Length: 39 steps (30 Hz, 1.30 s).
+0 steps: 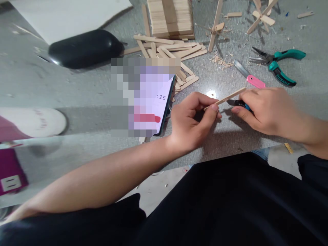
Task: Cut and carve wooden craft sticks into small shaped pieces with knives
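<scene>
1. The left hand [191,121], at centre frame, is closed in a pinch on the lower end of one thin, flat, pale wooden craft stick [225,99], which slants up to the right.
2. The right hand [266,109], right of centre, is closed around a small dark cutting tool with a blue handle [239,103]; its tip sits just under the stick's middle, whether touching I cannot tell.
3. Both hands rest low over the grey speckled worktop [89,89], near its front edge.
4. One smartphone with a lit, blurred screen [153,102] lies just left of the left hand.
5. One glossy black oval case [85,48] lies in the upper left, touching one white sheet of board [69,15] behind it.
6. A loose heap of wooden sticks [169,51], too overlapped to count, lies at upper centre, before one neat stacked block of sticks [170,17].
7. Two crossed-stick assemblies stand at the top: one [215,27] right of the block, one [261,15] farther right.
8. One pair of teal-handled pliers [278,63] lies in the upper right, jaws pointing left.
9. One pink-handled knife with a grey blade [249,77] lies between the pliers and the right hand.
10. Wood shavings [219,60] lie scattered near the blade.
</scene>
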Each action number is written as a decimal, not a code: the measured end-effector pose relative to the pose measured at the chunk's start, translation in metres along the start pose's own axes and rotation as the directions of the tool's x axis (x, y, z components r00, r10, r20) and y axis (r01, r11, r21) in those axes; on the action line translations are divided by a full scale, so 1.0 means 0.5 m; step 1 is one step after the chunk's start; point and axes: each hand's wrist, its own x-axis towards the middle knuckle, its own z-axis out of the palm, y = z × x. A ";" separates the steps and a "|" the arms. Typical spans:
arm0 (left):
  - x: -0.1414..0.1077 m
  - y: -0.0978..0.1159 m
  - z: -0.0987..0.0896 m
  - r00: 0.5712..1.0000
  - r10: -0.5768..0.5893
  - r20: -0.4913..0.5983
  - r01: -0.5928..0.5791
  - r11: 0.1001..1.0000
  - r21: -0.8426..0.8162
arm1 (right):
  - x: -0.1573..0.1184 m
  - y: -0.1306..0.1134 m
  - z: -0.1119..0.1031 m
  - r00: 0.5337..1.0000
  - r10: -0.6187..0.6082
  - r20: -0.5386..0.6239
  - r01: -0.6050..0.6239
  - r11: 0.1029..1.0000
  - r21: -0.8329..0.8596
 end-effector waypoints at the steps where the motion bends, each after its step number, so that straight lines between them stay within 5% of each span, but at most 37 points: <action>1: 0.000 -0.001 -0.002 1.000 0.021 -0.003 -0.021 1.000 0.005 | 0.000 0.001 0.000 1.000 -0.001 -0.008 0.001 1.000 0.004; 7: 0.012 -0.001 -0.006 0.981 0.193 -0.031 -0.192 0.981 0.029 | 0.002 0.008 0.009 0.999 0.017 -0.052 -0.016 1.000 0.010; 19: 0.011 -0.003 -0.001 0.986 0.150 -0.075 -0.142 0.985 0.100 | 0.030 0.035 0.032 0.995 0.041 -0.087 -0.045 0.998 -0.044; 25: 0.016 -0.003 -0.002 0.990 0.123 -0.064 -0.120 0.991 0.052 | 0.049 0.064 0.044 0.969 0.031 -0.246 -0.005 0.994 0.106; 29: 0.023 -0.001 0.002 0.987 0.147 -0.065 -0.149 0.989 -0.023 | 0.062 0.092 0.022 0.931 0.166 -0.326 -0.081 0.963 0.259; 33: 0.029 0.005 0.008 0.993 0.102 -0.064 -0.109 0.988 -0.105 | 0.073 0.118 0.004 0.923 0.286 -0.256 -0.224 0.944 0.243; 39: 0.029 -0.001 0.007 1.000 -0.026 0.003 0.026 0.983 -0.182 | 0.080 0.128 0.012 0.930 0.318 -0.186 -0.269 0.930 0.249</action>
